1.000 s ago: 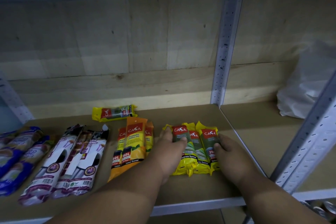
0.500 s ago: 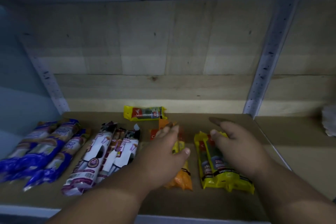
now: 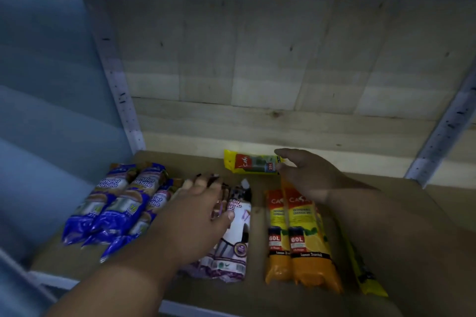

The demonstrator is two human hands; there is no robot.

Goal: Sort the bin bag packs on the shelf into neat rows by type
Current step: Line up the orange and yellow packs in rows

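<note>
On the brown shelf board [image 3: 260,296] lie rows of bin bag packs: blue packs [image 3: 113,203] at the left, white and purple drawstring packs [image 3: 231,247] beside them, orange 60L packs [image 3: 298,234] further right, and yellow-green packs [image 3: 365,273] mostly hidden under my right forearm. A single yellow pack [image 3: 247,165] lies crosswise at the back. My left hand [image 3: 195,216] hovers with spread fingers over the white packs. My right hand [image 3: 306,175] reaches with open fingers to the right end of the crosswise yellow pack, at or touching it.
A pale wooden back wall [image 3: 257,72] closes the shelf. Perforated grey metal uprights stand at the left [image 3: 121,100] and right [image 3: 443,126]. A blue wall [image 3: 51,85] lies to the left. The shelf's metal front edge [image 3: 180,307] runs below.
The view has swung left. My left hand moved from the orange packs to over the white packs. My right hand left the yellow-green packs and reached back to the crosswise yellow pack.
</note>
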